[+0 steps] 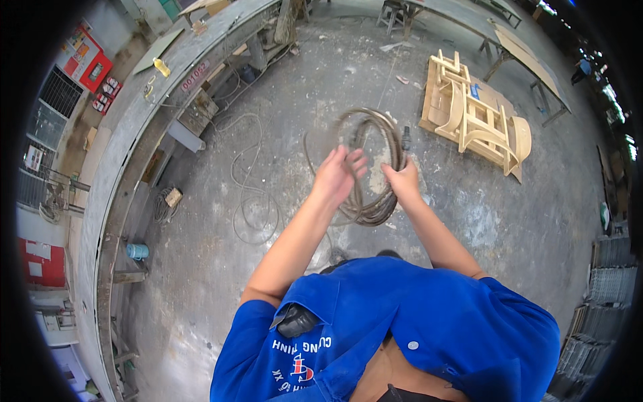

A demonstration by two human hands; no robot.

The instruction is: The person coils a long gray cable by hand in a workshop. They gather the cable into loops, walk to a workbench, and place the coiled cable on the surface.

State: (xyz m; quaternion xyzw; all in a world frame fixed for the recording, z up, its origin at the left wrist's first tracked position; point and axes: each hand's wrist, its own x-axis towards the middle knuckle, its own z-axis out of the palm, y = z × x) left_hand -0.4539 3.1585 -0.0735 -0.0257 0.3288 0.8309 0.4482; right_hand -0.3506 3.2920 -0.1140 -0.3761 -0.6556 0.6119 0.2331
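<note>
A thick coil of brownish-grey hose or cable [378,216] hangs in front of my body, above the floor. My right hand [402,179] grips its right side, thumb over the bundled loops. Just above that hand a dark fitting [406,137] shows beside the coil. On the coil's left, my left hand [340,175] has its fingers apart, slightly blurred, and nothing plainly held in them. A loose strand curves up past the left hand. From the left workbench, a thin grey line [258,144] trails in loops over the floor; its link with the coil cannot be made out.
A long workbench [124,144] curves along the left, with a blue can [137,252] by its base and another coil [164,204] on the floor. A pale wooden chair frame [479,120] lies on cardboard at the right. Stacked grey pieces [606,288] stand far right.
</note>
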